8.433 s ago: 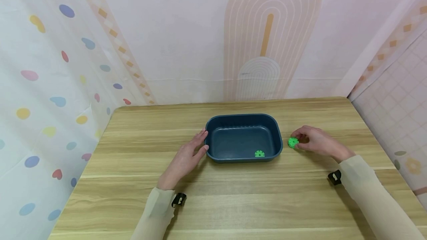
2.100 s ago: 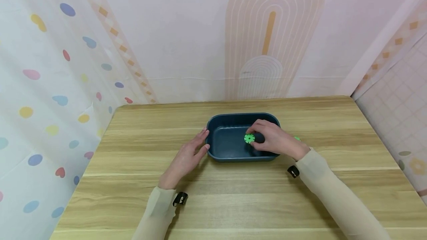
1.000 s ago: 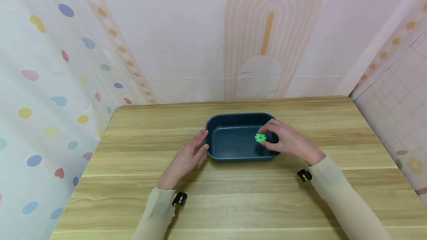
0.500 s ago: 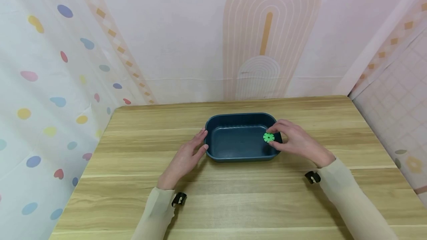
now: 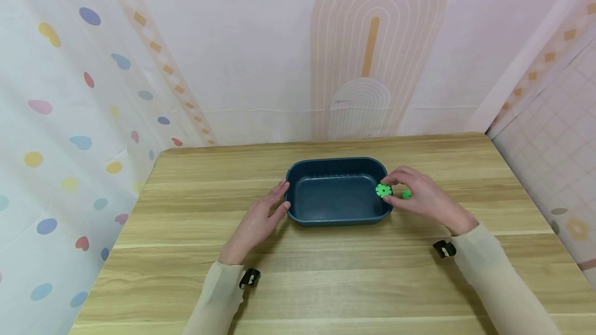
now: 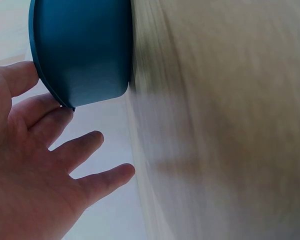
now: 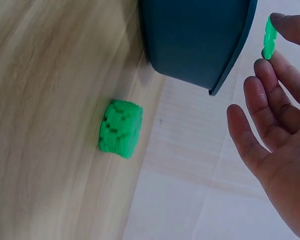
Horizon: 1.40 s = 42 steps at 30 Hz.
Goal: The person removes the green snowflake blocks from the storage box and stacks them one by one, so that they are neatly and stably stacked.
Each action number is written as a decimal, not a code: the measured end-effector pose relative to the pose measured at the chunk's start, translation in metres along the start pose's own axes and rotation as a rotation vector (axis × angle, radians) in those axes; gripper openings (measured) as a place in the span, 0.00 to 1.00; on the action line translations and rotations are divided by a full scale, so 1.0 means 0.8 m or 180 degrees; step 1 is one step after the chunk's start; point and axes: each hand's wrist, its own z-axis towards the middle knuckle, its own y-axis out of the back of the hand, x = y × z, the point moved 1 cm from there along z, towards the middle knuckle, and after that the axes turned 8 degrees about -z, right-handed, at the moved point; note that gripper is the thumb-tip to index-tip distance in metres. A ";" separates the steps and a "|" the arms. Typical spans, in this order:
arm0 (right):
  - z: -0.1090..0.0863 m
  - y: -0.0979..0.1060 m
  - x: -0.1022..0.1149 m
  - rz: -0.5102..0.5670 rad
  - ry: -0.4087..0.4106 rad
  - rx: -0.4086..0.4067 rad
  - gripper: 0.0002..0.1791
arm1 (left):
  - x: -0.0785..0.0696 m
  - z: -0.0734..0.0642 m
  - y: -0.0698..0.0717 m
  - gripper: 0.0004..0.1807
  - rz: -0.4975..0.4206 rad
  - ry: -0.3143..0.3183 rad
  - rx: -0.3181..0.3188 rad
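Observation:
A dark blue rectangular bin stands on the wooden table. My left hand rests against its left end, thumb and fingertips at the rim; the left wrist view shows the last two fingers spread off it. My right hand pinches a green notched disc between thumb and index finger, at the bin's right rim. Seen edge-on in the right wrist view, the disc is thin, and the other fingers are held loosely away from it. Below that hand, a short stack of similar green discs sits on the table.
The wooden table extends around the bin, with its back edge against a patterned curtain. A black band is at the left wrist and another black band at the right.
From over the bin, my right hand has moved right to its right rim with the disc, bringing the stack into sight. A disc seen in the bin 8.4 seconds ago no longer shows there.

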 end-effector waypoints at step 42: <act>-0.035 0.023 -0.049 0.0033 -0.0434 0.0063 0.15 | 0.000 0.001 -0.002 0.30 0.0025 0.0000 -0.0014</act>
